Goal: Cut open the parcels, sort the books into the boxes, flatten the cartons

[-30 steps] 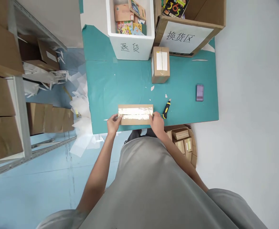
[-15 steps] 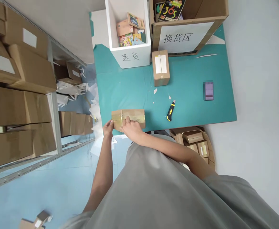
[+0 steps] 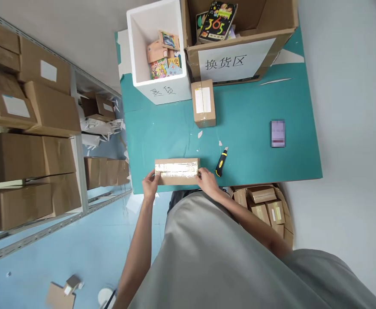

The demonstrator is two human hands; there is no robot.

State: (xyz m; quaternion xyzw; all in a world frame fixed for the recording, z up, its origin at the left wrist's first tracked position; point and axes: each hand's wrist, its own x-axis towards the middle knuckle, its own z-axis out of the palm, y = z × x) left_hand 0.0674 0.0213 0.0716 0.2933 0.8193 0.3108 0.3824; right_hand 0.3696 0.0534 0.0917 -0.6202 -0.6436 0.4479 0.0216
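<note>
A small brown cardboard box point(image 3: 176, 180) with a strip of shiny tape along its top lies near the front edge of the green table. My left hand point(image 3: 150, 184) grips its left end, thumb on top. At the right end, my right hand point(image 3: 207, 181) holds the box between thumb and fingers. To the right of that hand lies a black and yellow utility knife point(image 3: 221, 162) with its blade pointing away from me. Farther back, a taped carton point(image 3: 203, 104) with a white label stands against the large box.
A white bin point(image 3: 171, 92) of booklets and a large cardboard box point(image 3: 236, 64) holding books line the back of the green table point(image 3: 245, 128). A phone point(image 3: 278, 133) lies at right. Shelves of cartons point(image 3: 54, 105) stand left; more boxes point(image 3: 262, 194) sit below the front edge.
The small box has turned so its taped face shows on top. My right hand has moved from its upper face to its right end. The whole view has shifted slightly.
</note>
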